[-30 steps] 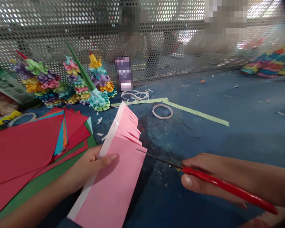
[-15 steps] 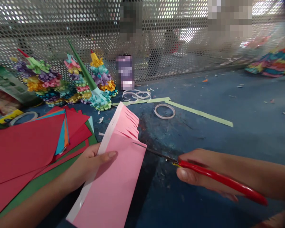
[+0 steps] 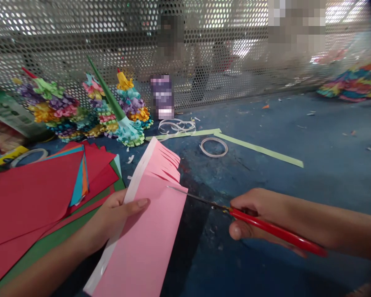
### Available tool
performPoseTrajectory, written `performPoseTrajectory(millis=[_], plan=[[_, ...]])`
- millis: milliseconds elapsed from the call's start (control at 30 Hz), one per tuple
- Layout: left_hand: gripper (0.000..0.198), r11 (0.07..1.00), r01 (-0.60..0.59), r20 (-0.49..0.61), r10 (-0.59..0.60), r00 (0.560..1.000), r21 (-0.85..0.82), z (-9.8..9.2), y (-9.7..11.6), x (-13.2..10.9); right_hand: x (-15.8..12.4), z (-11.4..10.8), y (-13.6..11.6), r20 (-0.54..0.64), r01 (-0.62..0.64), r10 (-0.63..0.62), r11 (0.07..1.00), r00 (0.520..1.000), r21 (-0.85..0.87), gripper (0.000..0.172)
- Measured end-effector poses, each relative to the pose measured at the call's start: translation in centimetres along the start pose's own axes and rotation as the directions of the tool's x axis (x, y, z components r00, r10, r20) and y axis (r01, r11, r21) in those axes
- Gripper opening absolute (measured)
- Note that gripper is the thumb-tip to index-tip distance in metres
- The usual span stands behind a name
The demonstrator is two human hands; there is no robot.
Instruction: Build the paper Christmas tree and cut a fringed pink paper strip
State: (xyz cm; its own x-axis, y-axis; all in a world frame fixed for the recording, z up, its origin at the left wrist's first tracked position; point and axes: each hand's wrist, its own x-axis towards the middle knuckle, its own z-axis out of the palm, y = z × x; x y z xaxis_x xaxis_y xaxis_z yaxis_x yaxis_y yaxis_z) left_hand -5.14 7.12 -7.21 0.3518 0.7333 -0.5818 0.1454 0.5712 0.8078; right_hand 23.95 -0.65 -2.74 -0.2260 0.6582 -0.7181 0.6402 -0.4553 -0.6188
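My left hand (image 3: 120,212) grips a pink paper strip (image 3: 154,231) by its white-edged left side, thumb on top and the other fingers hidden beneath. Slits make a fringe along the strip's upper right edge. In my right hand (image 3: 256,218) is a pair of scissors (image 3: 275,232) with red handles. One blade lies across the pink paper just below the fringe, its tip pointing left; the other blade is not visible. Left of the strip, a pile of red sheets (image 3: 34,194) rests over green paper (image 3: 27,262).
Fringed paper cones (image 3: 131,132) in many colours stand at the back left by a perforated metal screen (image 3: 111,49). A tape-like ring (image 3: 214,147), curled white strips (image 3: 176,126) and a pale green strip (image 3: 259,150) lie on the blue surface (image 3: 327,194). Another colourful fringed piece (image 3: 352,86) is far right.
The scissors have shifted slightly left, further over the pink paper, and their visible handle has swung up a little. The left hand and strip have moved only slightly.
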Motion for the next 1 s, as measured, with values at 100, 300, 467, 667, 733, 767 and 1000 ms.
performPoseTrajectory(millis=[100,300,467,667,733,767,1000], plan=[[0.03,1.0,0.001,0.012,-0.001,1.0,-0.028,-0.1,0.0,0.1,0.1,0.0,0.4,0.031,0.081,-0.08,0.996,0.996,-0.039,0.044],[0.031,1.0,0.018,0.02,-0.018,1.0,-0.004,-0.3,-0.1,0.1,0.6,-0.1,0.7,0.043,0.304,-0.304,0.917,0.952,-0.257,0.044],[0.033,0.999,0.037,0.025,-0.037,0.999,-0.002,-0.5,0.0,0.1,0.8,-0.4,-0.3,0.098,0.307,-0.291,0.906,0.952,-0.29,0.045],[0.034,0.999,0.037,0.033,-0.037,0.999,0.001,-0.6,-0.1,0.2,1.3,-0.4,-0.9,0.099,0.292,-0.276,0.917,0.956,-0.27,0.047],[0.034,0.999,0.04,0.032,-0.039,0.999,-0.01,-0.6,-0.1,0.2,1.7,-0.2,-0.6,0.083,0.268,-0.255,0.931,0.963,-0.249,0.047],[0.033,0.999,0.044,0.029,-0.043,0.999,-0.015,-0.6,-0.1,0.2,1.9,-0.2,-0.5,0.068,0.251,-0.242,0.938,0.968,-0.24,0.047],[0.03,0.998,0.061,0.045,-0.06,0.997,-0.028,-0.7,0.1,0.2,2.6,-0.2,-0.2,0.068,0.186,-0.177,0.967,0.982,-0.172,0.049]])
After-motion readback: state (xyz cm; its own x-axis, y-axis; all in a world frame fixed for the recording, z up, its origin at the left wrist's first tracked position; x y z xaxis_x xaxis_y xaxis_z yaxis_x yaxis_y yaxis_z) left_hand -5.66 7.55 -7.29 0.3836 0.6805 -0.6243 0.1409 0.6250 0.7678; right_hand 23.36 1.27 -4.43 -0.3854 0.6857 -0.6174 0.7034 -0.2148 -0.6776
